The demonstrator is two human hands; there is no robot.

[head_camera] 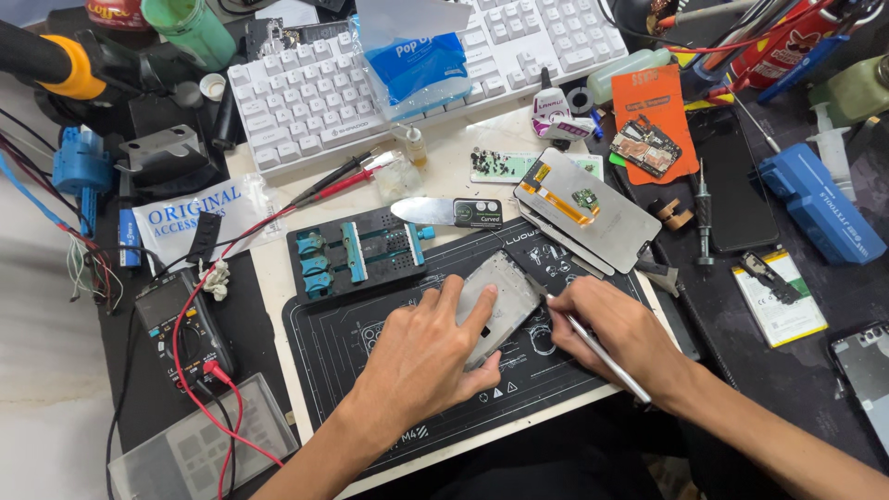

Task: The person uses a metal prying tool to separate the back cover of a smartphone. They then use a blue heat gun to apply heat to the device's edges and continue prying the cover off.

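Left hand (421, 356) lies flat, fingers spread, pressing a grey rectangular metal phone frame (500, 301) onto the black printed work mat (389, 324), near the mat's middle. Right hand (616, 329) pinches a thin silver metal tool (602, 356), tip touching the frame's right edge. A black clamp fixture with blue sliders (356, 255) sits at the mat's upper left corner.

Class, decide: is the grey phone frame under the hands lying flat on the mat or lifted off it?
Lying flat: the phone frame rests on the black mat, pressed by the left hand.
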